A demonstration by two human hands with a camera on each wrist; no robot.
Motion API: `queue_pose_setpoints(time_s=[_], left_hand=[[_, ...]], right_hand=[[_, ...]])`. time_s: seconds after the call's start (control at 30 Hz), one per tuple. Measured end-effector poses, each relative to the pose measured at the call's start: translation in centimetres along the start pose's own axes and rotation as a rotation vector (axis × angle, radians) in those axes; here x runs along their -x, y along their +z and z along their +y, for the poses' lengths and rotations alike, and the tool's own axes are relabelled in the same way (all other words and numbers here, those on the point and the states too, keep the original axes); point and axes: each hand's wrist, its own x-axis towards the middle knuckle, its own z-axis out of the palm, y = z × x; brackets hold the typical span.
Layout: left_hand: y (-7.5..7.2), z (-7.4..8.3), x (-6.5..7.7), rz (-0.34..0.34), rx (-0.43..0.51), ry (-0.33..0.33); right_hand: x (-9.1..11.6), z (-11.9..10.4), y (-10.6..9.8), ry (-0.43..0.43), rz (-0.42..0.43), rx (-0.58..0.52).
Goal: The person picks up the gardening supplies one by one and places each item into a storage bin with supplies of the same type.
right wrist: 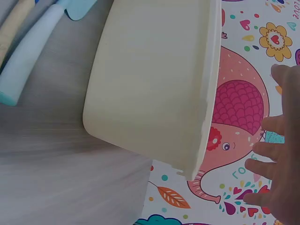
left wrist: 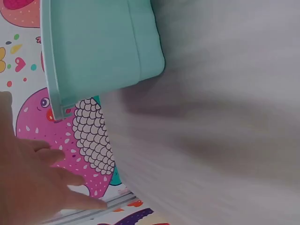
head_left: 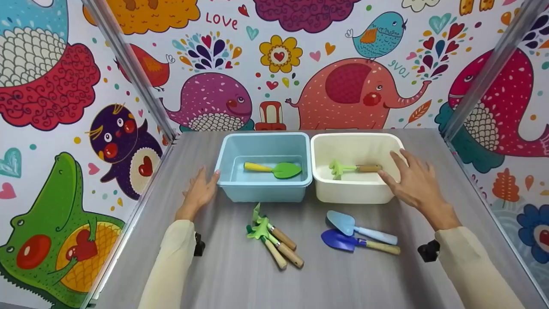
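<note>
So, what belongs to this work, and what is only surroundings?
Probably work:
blue plastic bin
cream plastic bin
yellow-handled green trowel
wood-handled green rake
wood-handled green tools
pale blue trowel
dark blue trowel

Surroundings:
cartoon wall
metal posts

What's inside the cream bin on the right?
One green hand rake with a wooden handle shows in the cream bin. The front wall hides the bottom just behind it, and the right hand covers some of the right side; anything there can't be seen.

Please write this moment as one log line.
left hand: beside blue bin; right hand: near cream bin; blue bin: green trowel; cream bin: green hand rake; table: two trowels, three wooden-handled tools
</note>
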Motion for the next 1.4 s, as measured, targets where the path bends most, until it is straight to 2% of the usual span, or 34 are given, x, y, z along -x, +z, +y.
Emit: queue_pose_setpoints(time_s=[0.1, 0.17, 0.3, 0.37, 0.5, 0.57, 0.67, 0.83, 1.0, 1.2, 1.4], left_hand=[[0.2, -0.1, -0.2, 0.008, 0.082, -0.031], [0.5, -0.1, -0.2, 0.018, 0.135, -0.056], [1.0, -0.1, -0.4, 0.064, 0.257, -0.081], [1.3, -0.1, -0.6, 0.095, 0.337, -0.090], [1.9, -0.1, -1.0, 0.144, 0.522, -0.132], [2.1, -0.1, -1.2, 0.153, 0.601, -0.158], [2.3, -0.1, -1.4, 0.158, 0.690, -0.183], [2.3, 0.1, -1.6, 0.129, 0.777, -0.195], [2.5, 0.3, -1.6, 0.103, 0.809, -0.202], [2.6, 1.2, -1.5, 0.131, 0.791, -0.250], [2.3, 1.5, -1.9, 0.149, 0.814, -0.319]], right_hand=[[0.6, -0.1, 0.8, -0.029, 0.088, -0.012], [1.0, 0.0, 1.6, -0.071, 0.185, -0.019], [1.6, 0.4, 3.1, -0.214, 0.421, -0.006], [1.8, 0.7, 3.7, -0.296, 0.504, 0.013], [2.1, 1.1, 4.7, -0.416, 0.545, 0.016], [2.4, 1.2, 5.2, -0.442, 0.528, 0.007], [2.9, 1.2, 6.1, -0.423, 0.454, -0.004], [3.7, 1.2, 7.4, -0.297, 0.207, -0.034], [4.1, 1.6, 8.1, -0.203, 0.026, -0.074], [4.2, 1.8, 9.2, -0.163, -0.144, -0.122], [4.4, 1.9, 10.4, -0.151, -0.225, -0.190]])
